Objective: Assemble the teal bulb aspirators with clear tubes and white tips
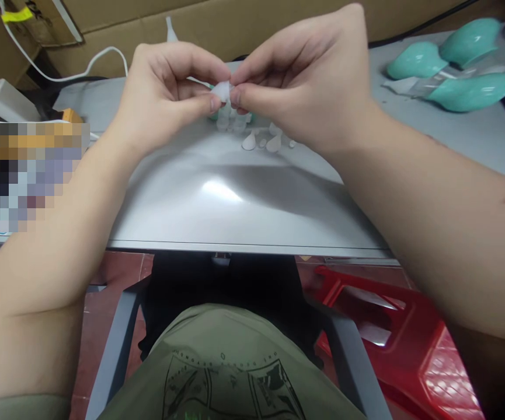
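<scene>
One white part [222, 91] in play here, held up over the back of the table [169, 219]. Left hand [167, 81] has it pinched narrow, thumb to finger, and the right hand [309, 84] is pinching the other side. Few small white pieces [274, 143] lying just nearer on the tabletop, three teal bulbs [475, 93] off right, charger [11, 105] far left, red stool [410, 350] on the floor.

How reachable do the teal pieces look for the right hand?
Likely yes: the teal pieces lie to the right of the right hand, nothing visible between, though it pinches a small white piece.
</scene>
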Available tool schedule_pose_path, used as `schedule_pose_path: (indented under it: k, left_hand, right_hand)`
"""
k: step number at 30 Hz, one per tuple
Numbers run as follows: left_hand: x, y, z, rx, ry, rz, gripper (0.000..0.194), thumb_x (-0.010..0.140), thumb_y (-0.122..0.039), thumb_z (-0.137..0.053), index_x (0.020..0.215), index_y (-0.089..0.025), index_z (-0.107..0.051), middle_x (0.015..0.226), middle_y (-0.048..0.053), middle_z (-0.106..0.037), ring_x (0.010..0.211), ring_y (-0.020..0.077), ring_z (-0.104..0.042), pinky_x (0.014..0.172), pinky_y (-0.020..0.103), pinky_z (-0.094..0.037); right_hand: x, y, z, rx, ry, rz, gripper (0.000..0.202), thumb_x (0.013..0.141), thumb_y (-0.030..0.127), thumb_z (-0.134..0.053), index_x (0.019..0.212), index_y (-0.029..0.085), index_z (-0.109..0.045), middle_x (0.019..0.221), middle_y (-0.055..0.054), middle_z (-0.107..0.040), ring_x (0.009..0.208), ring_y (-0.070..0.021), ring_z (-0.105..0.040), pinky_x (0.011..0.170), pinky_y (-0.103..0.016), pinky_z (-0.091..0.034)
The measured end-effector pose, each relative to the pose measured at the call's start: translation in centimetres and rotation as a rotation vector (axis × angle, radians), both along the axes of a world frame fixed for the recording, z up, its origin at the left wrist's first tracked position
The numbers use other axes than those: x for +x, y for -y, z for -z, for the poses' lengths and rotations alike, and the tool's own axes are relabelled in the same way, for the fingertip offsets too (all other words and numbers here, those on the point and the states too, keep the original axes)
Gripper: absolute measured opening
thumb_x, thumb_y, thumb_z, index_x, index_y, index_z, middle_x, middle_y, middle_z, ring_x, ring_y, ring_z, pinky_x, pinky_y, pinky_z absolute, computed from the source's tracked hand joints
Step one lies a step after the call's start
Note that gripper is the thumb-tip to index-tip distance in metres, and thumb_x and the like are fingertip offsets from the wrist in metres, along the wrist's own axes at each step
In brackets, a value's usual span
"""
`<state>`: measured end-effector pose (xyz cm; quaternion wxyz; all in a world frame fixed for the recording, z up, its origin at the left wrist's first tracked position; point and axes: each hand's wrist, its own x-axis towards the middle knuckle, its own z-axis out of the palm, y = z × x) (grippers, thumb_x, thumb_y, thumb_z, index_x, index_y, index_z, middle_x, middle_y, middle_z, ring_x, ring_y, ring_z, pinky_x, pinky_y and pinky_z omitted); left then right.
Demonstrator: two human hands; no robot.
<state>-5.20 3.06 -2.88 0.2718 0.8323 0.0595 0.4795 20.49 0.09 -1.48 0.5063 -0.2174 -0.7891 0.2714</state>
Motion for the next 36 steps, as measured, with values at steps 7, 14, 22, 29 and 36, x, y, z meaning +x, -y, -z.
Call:
schedule_pose_path:
  k: [7,14,22,29,36]
  left_hand:
    - [0.0,-0.8,0.5,0.026,0.029,0.010,0.050,0.090,-0.039,-0.109,0.126,-0.011,-0.089,0.111,0.008,-0.088,0.096,0.0216,-0.087,0.088,0.030,-0.076]
    - [0.0,0.2,0.0,-0.047,0.027,-0.015,0.059,0.083,-0.036,-0.111,0.126,-0.006,-0.086,0.115,0.009,-0.087,0.107,0.0297,-0.088,0.096,0.043,-0.077]
    - [-0.7,-0.7,0.4,0.011,-0.014,-0.065,0.062,0.083,-0.044,-0.111,0.129,-0.010,-0.087,0.115,0.009,-0.087,0.104,0.0255,-0.086,0.092,0.039,-0.074]
    - [-0.6,1.1,-0.3,-0.110,-0.037,-0.066,0.061,0.080,-0.040,-0.113,0.128,-0.013,-0.088,0.115,0.006,-0.088,0.106,0.0239,-0.088,0.100,0.040,-0.077]
    - [0.6,1.9,0.1,-0.095,0.020,-0.066,0.048,0.084,-0.042,-0.112,0.117,-0.014,-0.091,0.105,0.007,-0.089,0.093,0.0224,-0.089,0.085,0.035,-0.080]
  right_hand:
    - [-0.2,-0.1,0.1,-0.062,-0.078,-0.091,0.018,0.087,0.004,-0.081,0.088,0.021,-0.086,0.083,0.002,-0.077,0.076,-0.0095,-0.073,0.066,-0.020,-0.056]
    - [-0.4,0.5,-0.2,-0.221,-0.140,-0.193,0.013,0.088,0.013,-0.095,0.086,0.019,-0.083,0.081,0.004,-0.077,0.074,-0.0088,-0.075,0.069,-0.017,-0.062]
    - [0.1,0.0,0.0,-0.399,-0.147,-0.301,0.036,0.078,0.040,-0.111,0.086,0.020,-0.082,0.083,0.002,-0.081,0.078,-0.0126,-0.080,0.071,-0.017,-0.070]
    - [0.3,0.0,-0.1,-0.341,-0.105,-0.298,0.027,0.083,0.031,-0.107,0.085,0.021,-0.083,0.080,0.002,-0.078,0.075,-0.0099,-0.077,0.070,-0.015,-0.066]
    - [0.4,0.1,0.1,-0.267,-0.117,-0.282,0.031,0.083,0.039,-0.109,0.085,0.020,-0.084,0.082,0.001,-0.079,0.075,-0.0108,-0.076,0.069,-0.018,-0.064]
